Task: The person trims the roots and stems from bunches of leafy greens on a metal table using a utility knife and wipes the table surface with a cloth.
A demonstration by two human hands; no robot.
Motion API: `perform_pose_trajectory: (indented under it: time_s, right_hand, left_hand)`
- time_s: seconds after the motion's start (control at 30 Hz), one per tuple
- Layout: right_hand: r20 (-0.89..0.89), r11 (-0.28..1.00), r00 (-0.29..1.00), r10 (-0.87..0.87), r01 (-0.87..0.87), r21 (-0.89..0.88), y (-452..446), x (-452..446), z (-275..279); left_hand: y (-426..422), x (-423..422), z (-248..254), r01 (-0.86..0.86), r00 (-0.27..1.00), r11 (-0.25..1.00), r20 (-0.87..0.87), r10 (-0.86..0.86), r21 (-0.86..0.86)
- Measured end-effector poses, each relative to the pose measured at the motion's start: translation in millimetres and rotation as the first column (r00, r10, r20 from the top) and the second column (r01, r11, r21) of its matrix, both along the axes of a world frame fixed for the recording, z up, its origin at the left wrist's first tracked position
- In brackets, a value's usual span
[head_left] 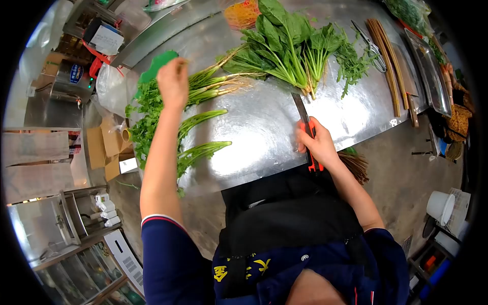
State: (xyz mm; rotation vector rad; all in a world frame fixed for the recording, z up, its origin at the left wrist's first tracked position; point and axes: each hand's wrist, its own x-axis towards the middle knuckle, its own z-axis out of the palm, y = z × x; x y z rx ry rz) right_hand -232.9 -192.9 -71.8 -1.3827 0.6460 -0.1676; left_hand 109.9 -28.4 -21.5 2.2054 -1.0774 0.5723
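Two bare hands are over a metal table (269, 124). The left hand (174, 85), fingers curled together, is above the leafy herbs (148, 104); whether it pinches anything cannot be told. Just to its right lie rooted stems (216, 87), their long axis running mostly sideways, leaves at the left, pale root ends pointing right. The right hand (319, 144) grips a red-and-black knife (306, 121), blade pointing away from the wearer, well apart from those roots; the left is nearer the stems.

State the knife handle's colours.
Knife handle: black and orange-red, best seen in the head view.
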Motion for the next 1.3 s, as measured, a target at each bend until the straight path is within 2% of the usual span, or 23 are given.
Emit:
perform_pose_trajectory:
  time_s: [0.03, 0.07, 0.1, 0.13, 0.17, 0.23, 0.3, 0.33, 0.4, 0.47, 0.5, 0.53, 0.57, 0.63, 0.7, 0.8, 0.87, 1.0, 1.13, 1.3]
  right_hand:
    - [-0.005, 1.000, 1.000, 0.002, -0.002, 0.003, 0, 0, -1]
    - [-0.006, 1.000, 1.000, 0.004, -0.004, 0.009, 1, 0, -1]
    - [-0.007, 1.000, 1.000, 0.009, -0.009, 0.014, 1, 1, 1]
    - [-0.007, 1.000, 1.000, 0.015, -0.015, 0.015, 0, 1, 2]
    - [-0.006, 1.000, 1.000, 0.017, -0.017, 0.012, 0, 2, 2]
    - [-0.007, 1.000, 1.000, 0.023, -0.023, 0.009, 0, 3, 3]
    - [0.005, 1.000, 1.000, 0.028, -0.028, 0.012, 1, 3, 2]
    - [0.007, 0.999, 0.999, 0.035, -0.035, 0.001, 1, 3, 2]
    - [0.026, 0.999, 0.999, 0.039, -0.039, 0.000, 3, 2, 5]
    - [0.061, 0.995, 0.996, 0.068, -0.064, -0.077, 10, 2, 12]
    - [0.071, 0.991, 0.994, 0.084, -0.075, -0.113, 15, 0, 16]
    - [0.063, 0.978, 0.991, 0.117, -0.104, -0.181, 18, -1, 19]
    - [0.080, 0.964, 0.988, 0.134, -0.111, -0.242, 22, -2, 19]
    - [0.104, 0.959, 0.980, 0.168, -0.138, -0.247, 28, -7, 29]
    - [0.113, 0.944, 0.973, 0.201, -0.161, -0.288, 32, -12, 40]
    - [0.164, 0.899, 0.956, 0.243, -0.159, -0.409, 36, -16, 57]
    - [0.174, 0.880, 0.953, 0.250, -0.149, -0.451, 39, -17, 67]
    - [0.242, 0.723, 0.947, 0.211, 0.016, -0.691, 46, -14, 80]
    - [0.183, 0.511, 0.937, 0.297, 0.007, -0.860, 47, -10, 82]
    - [0.166, 0.396, 0.935, 0.313, 0.030, -0.918, 46, -7, 84]
  left_hand:
    - [7, 6, 13, -0.024, 0.999, 0.977, -0.042, 0.016, -0.210]
    - [13, 8, 39, 0.024, 0.993, 0.896, -0.093, -0.073, -0.443]
    - [30, 11, 77, 0.019, 1.000, 0.905, 0.020, -0.012, -0.425]
    - [44, 18, 106, 0.028, 0.995, 0.813, 0.092, 0.031, -0.582]
    - [44, 1, 141, 0.218, 0.964, 0.673, 0.266, -0.033, -0.707]
    - [68, -24, 197, 0.249, 0.937, 0.675, 0.349, 0.013, -0.695]
    - [66, -69, 217, 0.304, 0.953, 0.532, 0.260, -0.158, -0.790]
    - [65, -88, 219, 0.264, 0.959, 0.592, 0.141, -0.247, -0.761]
    - [68, -116, 199, 0.111, 0.920, 0.809, -0.249, -0.304, -0.577]
    - [49, -157, 168, 0.002, 0.698, 0.904, -0.646, -0.308, -0.428]
    - [46, -167, 145, 0.028, 0.518, 0.916, -0.778, -0.356, -0.400]
    - [42, -179, 128, 0.060, 0.410, 0.923, -0.834, -0.370, -0.380]
    - [41, -187, 110, 0.081, 0.302, 0.911, -0.861, -0.409, -0.404]
    - [37, -203, 88, 0.001, 0.146, 0.923, -0.914, -0.380, -0.384]
    - [36, -211, 75, -0.003, 0.052, 0.931, -0.930, -0.364, -0.364]
    - [33, -223, 70, -0.051, -0.025, 0.959, -0.959, -0.281, -0.280]
    - [32, -226, 66, -0.058, -0.073, 0.943, -0.940, -0.333, -0.329]
    - [33, -229, 61, -0.019, -0.069, 0.930, -0.927, -0.369, -0.368]
    - [35, -233, 55, -0.010, -0.093, 0.905, -0.901, -0.424, -0.425]
    - [37, -236, 54, 0.006, -0.071, 0.916, -0.913, -0.401, -0.402]
